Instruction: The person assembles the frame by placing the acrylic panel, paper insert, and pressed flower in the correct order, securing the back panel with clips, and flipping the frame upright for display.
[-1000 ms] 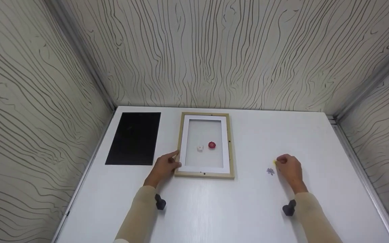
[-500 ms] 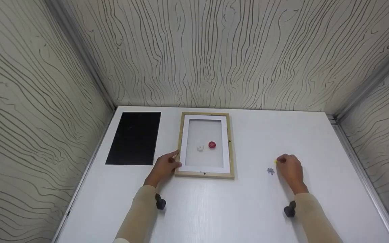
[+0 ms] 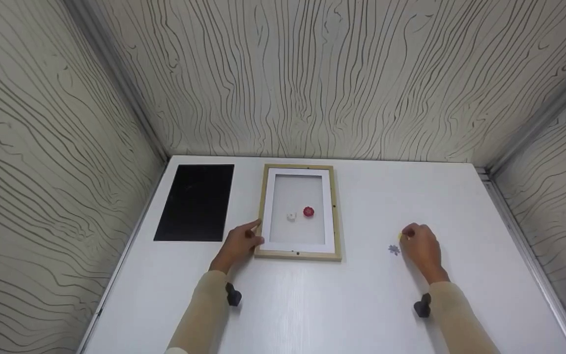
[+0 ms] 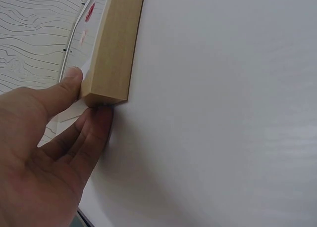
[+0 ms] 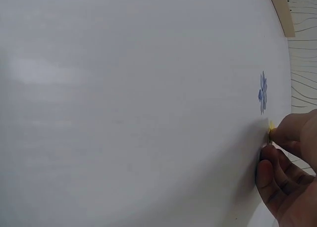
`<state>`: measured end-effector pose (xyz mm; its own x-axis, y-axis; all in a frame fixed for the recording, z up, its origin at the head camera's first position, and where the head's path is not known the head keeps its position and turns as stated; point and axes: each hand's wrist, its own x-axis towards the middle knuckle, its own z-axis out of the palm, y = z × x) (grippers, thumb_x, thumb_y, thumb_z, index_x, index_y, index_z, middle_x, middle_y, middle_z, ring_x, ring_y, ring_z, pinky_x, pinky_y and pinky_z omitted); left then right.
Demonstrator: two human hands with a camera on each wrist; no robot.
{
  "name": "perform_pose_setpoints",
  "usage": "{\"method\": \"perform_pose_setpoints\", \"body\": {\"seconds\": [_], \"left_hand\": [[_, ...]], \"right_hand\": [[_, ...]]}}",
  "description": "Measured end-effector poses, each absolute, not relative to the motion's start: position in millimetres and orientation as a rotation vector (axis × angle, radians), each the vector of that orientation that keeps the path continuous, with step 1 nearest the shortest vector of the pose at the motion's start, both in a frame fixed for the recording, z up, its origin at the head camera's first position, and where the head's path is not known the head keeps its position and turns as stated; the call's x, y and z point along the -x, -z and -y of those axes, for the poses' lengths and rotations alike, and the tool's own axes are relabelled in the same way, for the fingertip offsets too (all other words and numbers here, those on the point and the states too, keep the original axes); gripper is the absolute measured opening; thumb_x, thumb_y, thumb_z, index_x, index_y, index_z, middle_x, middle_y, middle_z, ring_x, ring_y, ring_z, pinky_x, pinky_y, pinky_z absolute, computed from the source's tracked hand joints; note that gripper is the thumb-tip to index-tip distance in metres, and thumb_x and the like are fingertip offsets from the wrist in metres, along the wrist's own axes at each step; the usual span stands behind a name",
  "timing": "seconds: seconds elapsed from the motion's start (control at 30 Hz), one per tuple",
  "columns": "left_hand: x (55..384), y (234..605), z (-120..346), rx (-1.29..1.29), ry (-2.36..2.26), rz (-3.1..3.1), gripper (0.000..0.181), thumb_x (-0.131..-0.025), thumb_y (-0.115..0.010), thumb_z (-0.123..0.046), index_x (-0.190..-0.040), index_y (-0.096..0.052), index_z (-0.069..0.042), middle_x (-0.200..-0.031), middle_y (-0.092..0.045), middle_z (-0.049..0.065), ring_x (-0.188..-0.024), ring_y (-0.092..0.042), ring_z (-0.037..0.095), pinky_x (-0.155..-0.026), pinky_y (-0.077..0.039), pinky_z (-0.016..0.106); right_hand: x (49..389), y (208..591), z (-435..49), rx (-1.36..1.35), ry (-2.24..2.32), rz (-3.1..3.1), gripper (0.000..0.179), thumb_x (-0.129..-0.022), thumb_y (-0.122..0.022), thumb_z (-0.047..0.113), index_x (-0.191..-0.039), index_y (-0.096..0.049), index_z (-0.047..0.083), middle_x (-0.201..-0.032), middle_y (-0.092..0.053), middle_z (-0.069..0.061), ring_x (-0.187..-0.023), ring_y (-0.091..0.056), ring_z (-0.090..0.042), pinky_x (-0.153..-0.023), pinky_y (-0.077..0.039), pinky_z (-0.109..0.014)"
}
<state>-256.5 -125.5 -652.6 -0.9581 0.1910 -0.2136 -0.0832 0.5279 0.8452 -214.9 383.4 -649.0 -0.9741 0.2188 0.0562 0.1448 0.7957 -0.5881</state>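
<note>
A wooden picture frame (image 3: 337, 226) with a white inner border lies flat on the table. My left hand (image 3: 239, 244) grips its near left corner, thumb on top and fingers against the outer side, as the left wrist view shows. Inside the frame lie a red flower (image 3: 308, 211) and a small white flower (image 3: 291, 216). Off to the right, my right hand (image 3: 421, 247) pinches a small yellow flower (image 5: 271, 124) between thumb and forefinger, low over the table; the fingertips hide most of it. A blue-grey flower (image 3: 394, 250) lies just beside that hand.
A black rectangular panel (image 3: 195, 202) lies flat on the white table (image 3: 312, 309), left of the frame. Wood-grain patterned walls (image 3: 293, 78) rise along the back and both sides. Each wrist carries a small black camera mount.
The right wrist has shifted very slightly to the right, its fingers staying on the yellow flower. The left hand and the frame have not moved.
</note>
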Motion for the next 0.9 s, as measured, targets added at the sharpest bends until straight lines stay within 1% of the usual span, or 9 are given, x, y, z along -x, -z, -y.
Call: {"method": "perform_pose_setpoints", "body": {"seconds": [0.1, 0.17, 0.3, 0.4, 0.7, 0.9], "left_hand": [[256.1, 651.5, 125.6, -0.091, -1.406, -2.486, 0.063, -0.1, -0.077, -0.024, -0.158, -0.053, -0.02, -0.106, -0.067, 0.005, -0.088, -0.061, 0.015, -0.082, -0.054, 0.031], [256.0, 651.5, 126.1, -0.1, -1.408, -2.484, 0.064, -0.1, -0.077, -0.024, -0.159, -0.053, -0.019, -0.106, -0.067, 0.005, -0.087, -0.061, 0.015, -0.08, -0.053, 0.03], [256.5, 652.1, 127.1, -0.122, -1.422, -2.47, 0.064, -0.1, -0.076, -0.021, -0.159, -0.052, -0.018, -0.101, -0.067, 0.005, -0.082, -0.06, 0.014, -0.076, -0.053, 0.029], [257.3, 653.1, 127.6, -0.127, -1.435, -2.457, 0.064, -0.1, -0.076, -0.02, -0.159, -0.052, -0.018, -0.098, -0.067, 0.005, -0.08, -0.06, 0.014, -0.076, -0.053, 0.029], [256.7, 652.8, 126.1, -0.105, -1.421, -2.465, 0.064, -0.1, -0.076, -0.021, -0.159, -0.052, -0.018, -0.1, -0.066, 0.005, -0.082, -0.061, 0.014, -0.077, -0.053, 0.03], [256.8, 652.6, 126.1, -0.111, -1.42, -2.474, 0.064, -0.1, -0.076, -0.021, -0.159, -0.052, -0.018, -0.101, -0.067, 0.005, -0.082, -0.061, 0.014, -0.077, -0.054, 0.029]], "right_hand": [[215.5, 648.7, -384.4, 0.295, -0.939, 2.872, 0.02, -0.102, -0.063, 0.01, -0.116, -0.072, -0.003, -0.113, -0.066, -0.024, -0.106, -0.065, -0.043, -0.094, -0.054, -0.057], [215.4, 649.3, -385.3, 0.283, -0.93, 2.87, 0.02, -0.102, -0.064, 0.01, -0.115, -0.073, -0.002, -0.112, -0.066, -0.023, -0.106, -0.065, -0.042, -0.094, -0.055, -0.057], [215.5, 651.0, -386.4, 0.22, -0.876, 2.847, 0.016, -0.099, -0.066, 0.007, -0.106, -0.076, -0.003, -0.105, -0.068, -0.022, -0.098, -0.067, -0.039, -0.087, -0.056, -0.055], [215.4, 651.7, -386.8, 0.194, -0.855, 2.833, 0.015, -0.098, -0.065, 0.005, -0.102, -0.077, -0.003, -0.1, -0.068, -0.021, -0.094, -0.067, -0.039, -0.084, -0.056, -0.054], [211.5, 649.7, -386.4, 0.225, -0.884, 2.838, 0.017, -0.1, -0.065, 0.007, -0.108, -0.073, -0.006, -0.103, -0.068, -0.023, -0.098, -0.067, -0.041, -0.089, -0.055, -0.056], [210.8, 649.2, -386.0, 0.205, -0.868, 2.826, 0.016, -0.101, -0.065, 0.005, -0.107, -0.072, -0.007, -0.1, -0.068, -0.023, -0.096, -0.066, -0.04, -0.088, -0.056, -0.055]]}}
